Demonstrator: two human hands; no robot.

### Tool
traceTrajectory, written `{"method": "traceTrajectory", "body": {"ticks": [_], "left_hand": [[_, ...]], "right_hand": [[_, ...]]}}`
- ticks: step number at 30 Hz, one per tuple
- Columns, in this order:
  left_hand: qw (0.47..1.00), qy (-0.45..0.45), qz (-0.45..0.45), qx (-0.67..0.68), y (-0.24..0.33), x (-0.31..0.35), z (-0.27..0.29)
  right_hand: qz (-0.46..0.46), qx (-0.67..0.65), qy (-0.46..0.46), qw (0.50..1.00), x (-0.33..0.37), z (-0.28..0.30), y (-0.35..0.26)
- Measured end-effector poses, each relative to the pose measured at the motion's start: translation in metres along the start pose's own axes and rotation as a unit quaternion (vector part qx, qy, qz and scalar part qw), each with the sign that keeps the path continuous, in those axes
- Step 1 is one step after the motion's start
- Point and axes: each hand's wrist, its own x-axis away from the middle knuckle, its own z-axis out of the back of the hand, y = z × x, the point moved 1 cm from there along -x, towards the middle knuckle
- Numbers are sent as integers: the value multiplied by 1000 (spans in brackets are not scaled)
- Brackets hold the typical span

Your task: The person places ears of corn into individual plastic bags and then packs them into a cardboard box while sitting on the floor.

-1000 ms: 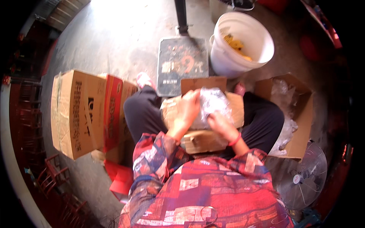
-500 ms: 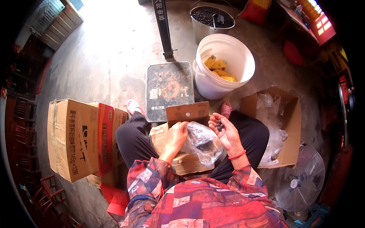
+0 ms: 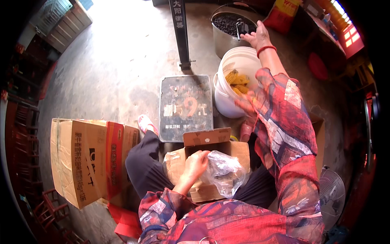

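Bag [image 3: 226, 167] pinched in the left hand [image 3: 196, 164], a carton [image 3: 239, 152] beneath those fingers; right hand [image 3: 257, 38], fingers spread, a bucket [image 3: 226, 42] of dark balls [image 3: 223, 22] at their tips.

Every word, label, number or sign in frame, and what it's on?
Locations only, not transcribed:
Scale post: white characters running vertically.
Scale platform: worn white characters and a large orange-red numeral; top row too faded to read.
Brown carton: dark print, numbers included.
Red box: dark print, partly unclear.
Red-and-yellow sack: print too blurred.
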Motion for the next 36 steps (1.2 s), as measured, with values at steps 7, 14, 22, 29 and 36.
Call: {"method": "traceTrajectory", "body": {"ticks": [7,14,22,29,36], "left_hand": [[999,23,-6,34,2,2,8],[994,-6,-37,100,18,3,10],[915,30,27,400,26,15,40],[968,63,-25,243,40,23,51],[971,109,-191,-92,83,34,40]], "right_hand": [[-68,256,-265,927,103,76,97],[-154,298,-382,861,253,167,104],[-24,380,-387,840,328,212,97],[104,404,-290,861,343,219,103],[98,468,-330,814,350,218,123]]}}
